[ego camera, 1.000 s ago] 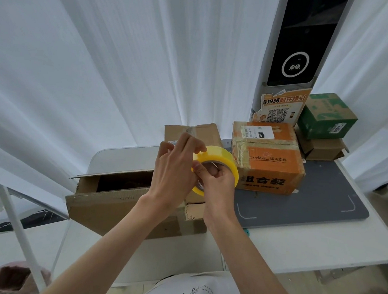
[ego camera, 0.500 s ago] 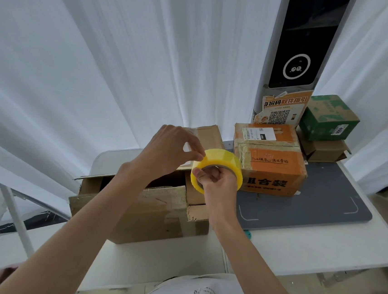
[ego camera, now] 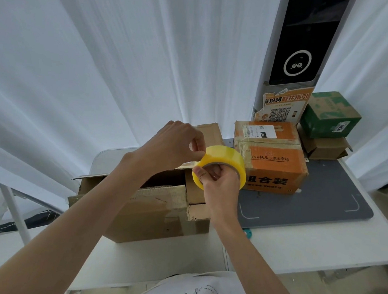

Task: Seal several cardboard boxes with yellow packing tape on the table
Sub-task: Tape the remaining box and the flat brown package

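white table (ego camera: 321,244) carries the open cardboard box (ego camera: 149,211), flaps up, long axis left-right, directly below both hands. yellow tape roll (ego camera: 222,160) is held above its right end, right hand (ego camera: 217,184) curled through the core. left hand (ego camera: 176,145) pinches the roll's top-left edge; free room lies leftward along the box; orange box (ego camera: 272,159) crowds the right.

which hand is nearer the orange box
Right. The right hand holds the tape roll just beside the orange box; the left hand pinches the roll's far side.
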Action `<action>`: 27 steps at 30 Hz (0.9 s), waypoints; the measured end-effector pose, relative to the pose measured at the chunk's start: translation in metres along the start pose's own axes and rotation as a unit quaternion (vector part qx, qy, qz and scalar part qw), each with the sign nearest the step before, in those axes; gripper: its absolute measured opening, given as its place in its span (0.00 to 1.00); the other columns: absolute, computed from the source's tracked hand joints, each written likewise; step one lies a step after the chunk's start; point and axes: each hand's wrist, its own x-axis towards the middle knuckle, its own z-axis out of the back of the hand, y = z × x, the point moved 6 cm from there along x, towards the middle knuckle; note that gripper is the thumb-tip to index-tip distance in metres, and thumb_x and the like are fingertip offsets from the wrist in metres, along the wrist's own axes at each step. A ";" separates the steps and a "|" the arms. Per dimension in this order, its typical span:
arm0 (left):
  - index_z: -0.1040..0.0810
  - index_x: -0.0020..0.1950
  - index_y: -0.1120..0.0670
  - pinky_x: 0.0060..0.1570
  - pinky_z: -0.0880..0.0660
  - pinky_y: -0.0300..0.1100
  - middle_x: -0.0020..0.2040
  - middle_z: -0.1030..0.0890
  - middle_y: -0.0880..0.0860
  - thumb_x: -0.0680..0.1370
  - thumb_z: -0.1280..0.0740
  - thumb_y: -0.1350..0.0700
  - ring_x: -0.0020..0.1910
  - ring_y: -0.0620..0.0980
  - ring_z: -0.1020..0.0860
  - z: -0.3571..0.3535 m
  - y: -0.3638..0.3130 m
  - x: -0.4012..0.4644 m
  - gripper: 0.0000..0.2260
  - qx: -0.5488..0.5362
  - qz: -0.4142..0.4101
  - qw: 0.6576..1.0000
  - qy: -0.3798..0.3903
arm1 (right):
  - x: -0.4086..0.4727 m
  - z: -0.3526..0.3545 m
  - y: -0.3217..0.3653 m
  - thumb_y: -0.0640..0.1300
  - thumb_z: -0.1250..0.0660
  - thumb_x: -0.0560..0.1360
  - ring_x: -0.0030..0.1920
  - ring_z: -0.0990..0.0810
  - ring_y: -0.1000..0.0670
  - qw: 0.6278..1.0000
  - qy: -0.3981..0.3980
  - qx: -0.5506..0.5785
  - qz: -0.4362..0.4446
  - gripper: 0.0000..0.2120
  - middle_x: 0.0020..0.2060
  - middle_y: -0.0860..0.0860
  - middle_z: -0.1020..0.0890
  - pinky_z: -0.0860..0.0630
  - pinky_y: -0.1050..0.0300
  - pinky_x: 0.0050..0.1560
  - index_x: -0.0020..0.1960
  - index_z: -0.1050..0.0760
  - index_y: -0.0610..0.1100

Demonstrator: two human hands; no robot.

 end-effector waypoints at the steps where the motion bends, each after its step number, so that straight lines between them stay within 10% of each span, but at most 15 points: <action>1: 0.17 0.45 0.50 0.41 0.37 0.29 0.42 0.17 0.44 0.76 0.28 0.50 0.37 0.39 0.24 -0.001 0.000 0.000 0.05 0.000 0.000 1.000 0.000 | 0.001 0.000 0.001 0.41 0.22 0.73 0.44 0.17 0.58 1.000 0.002 -0.004 0.005 0.10 0.34 0.63 0.16 0.21 0.56 0.54 0.38 0.21 0.53; 16: 0.24 0.47 0.53 0.43 0.35 0.40 0.43 0.22 0.46 0.77 0.34 0.53 0.42 0.47 0.26 -0.017 0.005 -0.005 0.04 -0.014 -0.007 1.000 0.016 | 0.007 -0.003 -0.005 0.38 0.24 0.73 0.46 0.15 0.51 0.999 0.035 0.033 -0.002 0.03 0.41 0.52 0.13 0.19 0.52 0.52 0.45 0.17 0.41; 27: 0.17 0.55 0.54 0.36 0.34 0.27 0.49 0.19 0.46 0.77 0.29 0.62 0.34 0.28 0.29 -0.004 0.005 -0.025 0.07 -0.142 -0.051 0.984 -0.098 | 0.005 -0.005 -0.006 0.43 0.23 0.74 0.49 0.14 0.49 0.992 0.050 0.096 -0.065 0.04 0.45 0.52 0.12 0.19 0.43 0.59 0.48 0.17 0.47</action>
